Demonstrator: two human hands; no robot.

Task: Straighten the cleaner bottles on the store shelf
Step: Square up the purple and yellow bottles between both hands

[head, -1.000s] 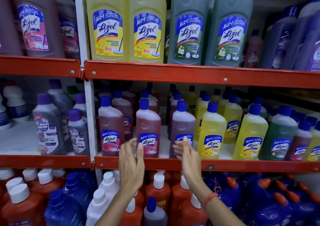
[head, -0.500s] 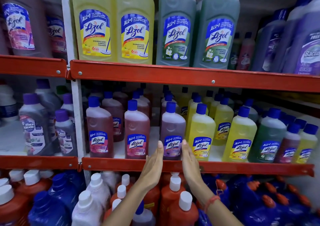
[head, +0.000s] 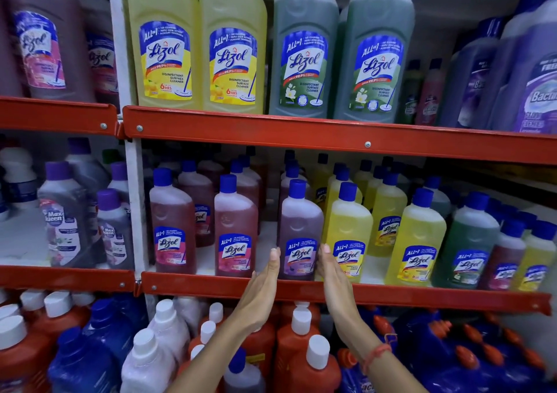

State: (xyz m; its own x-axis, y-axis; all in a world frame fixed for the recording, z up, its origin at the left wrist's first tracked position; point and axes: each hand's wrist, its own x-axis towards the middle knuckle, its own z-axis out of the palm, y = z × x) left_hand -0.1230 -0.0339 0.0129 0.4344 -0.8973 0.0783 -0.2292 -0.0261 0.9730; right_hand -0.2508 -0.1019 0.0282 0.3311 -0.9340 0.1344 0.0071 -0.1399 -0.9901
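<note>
Both hands reach up flat and open-fingered to the middle shelf: the left hand (head: 261, 290) and the right hand (head: 333, 275) stand palm to palm on either side of the purple Lizol bottle (head: 299, 232), fingertips at its label; whether the palms press its sides or merely flank it is hard to tell. A red thread bracelet (head: 376, 353) circles the right wrist. Big bottles on the top shelf are cut off above their shoulders, and the rows behind the front bottles fade into shadow — only caps show. The purple bottle stands upright at the front edge of the red shelf rail (head: 391, 297), blue-capped, label facing out, between a pink Lizol bottle (head: 236, 229) on its left and a yellow Lizol bottle (head: 348, 235) just beside it on the right.
</note>
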